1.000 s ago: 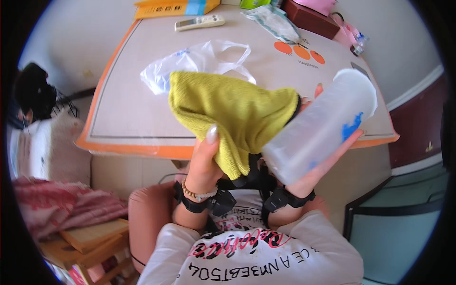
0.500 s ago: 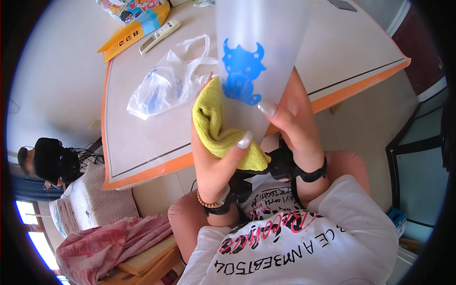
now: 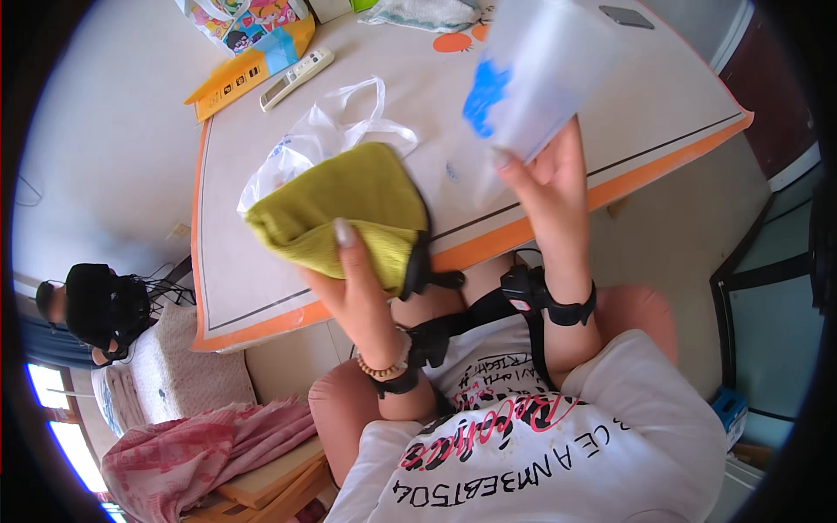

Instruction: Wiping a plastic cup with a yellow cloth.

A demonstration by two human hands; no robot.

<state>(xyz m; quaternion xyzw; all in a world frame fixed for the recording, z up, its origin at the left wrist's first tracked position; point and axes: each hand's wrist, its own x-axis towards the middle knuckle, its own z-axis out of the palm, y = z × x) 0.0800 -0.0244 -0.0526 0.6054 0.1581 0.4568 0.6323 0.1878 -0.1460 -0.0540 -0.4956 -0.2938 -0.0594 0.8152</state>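
Observation:
A yellow-green cloth [image 3: 349,200] is gripped in my left hand [image 3: 353,296], thumb on top and the other fingers hidden beneath it. It hangs folded over the near left part of the table, partly covering a white plastic bag [image 3: 336,131]. My right hand [image 3: 554,183] holds a tall translucent plastic container [image 3: 558,70] near its lower end, thumb on the near side. The container tilts up and away to the right, its far end cut off by the upper edge. A blue cartoon figure [image 3: 486,98] shows blurred on its left side. Cloth and container are apart.
On the table [image 3: 261,296], with its orange border, lie a remote control [image 3: 296,78], a yellow packet [image 3: 240,78] and a phone [image 3: 626,16]. A folded pale cloth [image 3: 418,12] lies at the back. A pink cloth [image 3: 192,453] drapes over wood at lower left.
My left hand has drawn the cloth away from the container, leftward, and the cloth has spread out. My right hand has tilted the container rightward, turning the blue figure to the left.

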